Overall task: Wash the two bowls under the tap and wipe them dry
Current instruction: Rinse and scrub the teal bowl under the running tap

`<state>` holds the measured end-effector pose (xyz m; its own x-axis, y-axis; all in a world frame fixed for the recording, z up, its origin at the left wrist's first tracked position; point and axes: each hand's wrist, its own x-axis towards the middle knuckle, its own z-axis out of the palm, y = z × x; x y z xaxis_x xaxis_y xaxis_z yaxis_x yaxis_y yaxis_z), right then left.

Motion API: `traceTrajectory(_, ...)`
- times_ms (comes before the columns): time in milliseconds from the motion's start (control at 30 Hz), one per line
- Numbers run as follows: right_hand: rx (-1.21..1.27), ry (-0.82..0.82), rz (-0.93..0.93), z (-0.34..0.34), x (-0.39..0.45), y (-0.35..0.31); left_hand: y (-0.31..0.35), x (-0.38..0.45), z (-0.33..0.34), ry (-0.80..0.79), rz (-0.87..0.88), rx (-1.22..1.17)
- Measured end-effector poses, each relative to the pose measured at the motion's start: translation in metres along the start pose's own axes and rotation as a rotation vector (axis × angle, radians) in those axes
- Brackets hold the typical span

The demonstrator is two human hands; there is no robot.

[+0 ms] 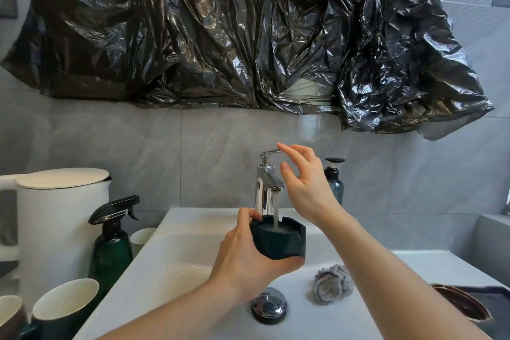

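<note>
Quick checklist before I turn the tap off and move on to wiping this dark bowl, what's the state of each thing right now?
1. Water running from the tap into the dark bowl: ok.
2. Left hand grips the bowl's side: ok.
3. Right hand fingers at the tap lever: ok.
4. Grey cloth lies in the sink, near the drain plug: ok.
5. Bowl's inside clean: cannot tell.
6. Second bowl at right, washed: cannot tell.

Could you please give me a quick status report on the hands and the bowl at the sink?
Left hand grips dark bowl under running tap. Right hand open, fingertips at tap lever. Grey cloth lies in basin, clear of the stream.
</note>
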<state>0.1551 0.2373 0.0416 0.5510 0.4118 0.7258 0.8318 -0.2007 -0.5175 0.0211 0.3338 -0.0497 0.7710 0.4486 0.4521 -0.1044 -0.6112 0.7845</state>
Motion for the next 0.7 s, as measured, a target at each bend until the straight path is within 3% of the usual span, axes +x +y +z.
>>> traceTrajectory(700, 0.030, -0.019, 0.023, 0.0009, -0.0035, -0.0023, -0.0004, -0.0014, 0.0002, -0.004, 0.011, 0.003)
